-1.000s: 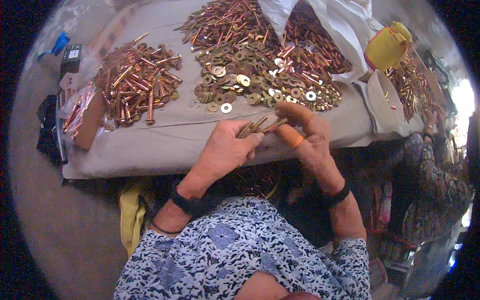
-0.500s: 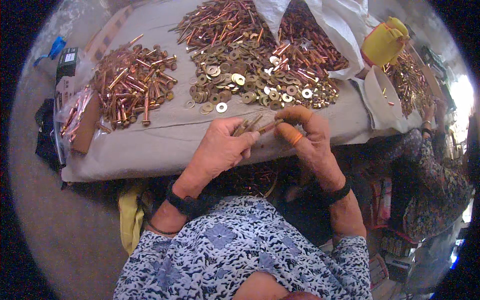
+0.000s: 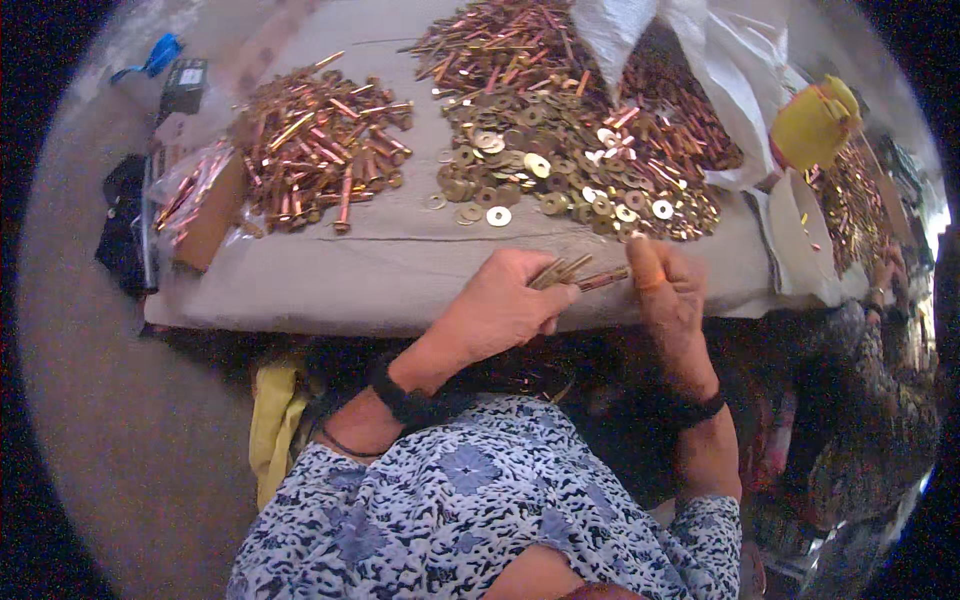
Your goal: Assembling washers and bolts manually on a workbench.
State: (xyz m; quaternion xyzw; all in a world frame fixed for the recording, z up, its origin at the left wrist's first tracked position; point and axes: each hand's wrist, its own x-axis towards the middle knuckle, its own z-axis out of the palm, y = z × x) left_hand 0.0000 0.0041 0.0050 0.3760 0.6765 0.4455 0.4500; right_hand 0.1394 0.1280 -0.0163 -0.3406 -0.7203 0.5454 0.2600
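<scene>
The copper bolts (image 3: 565, 272) are in a small bunch in the left hand (image 3: 500, 312), just over the near edge of the table (image 3: 400, 270), and the fingers are curled shut around them with the tips poking out to the right. The right hand (image 3: 668, 290) is just beside them, its fingers partly open, and a fingertip and thumb pinch one bolt (image 3: 604, 279) by its end. It looks like the step is putting bolts together in a bunch, one by one. A next move would need a soft, steady pinch so the thin bolt lines up with the others and none slip out. On the table lie a heap of gold washers (image 3: 560, 190), a pile of copper bolts (image 3: 320, 150) to the left and a bigger one (image 3: 520, 40) farther back. A white sack (image 3: 720, 70) lies open at the right, with a yellow cup (image 3: 815, 122) beside it. At the left edge are a clear bag (image 3: 185, 195) with copper parts, a brown box (image 3: 212, 215), a small black box (image 3: 183, 85) with a pale label, and a blue thing (image 3: 160, 55)
</scene>
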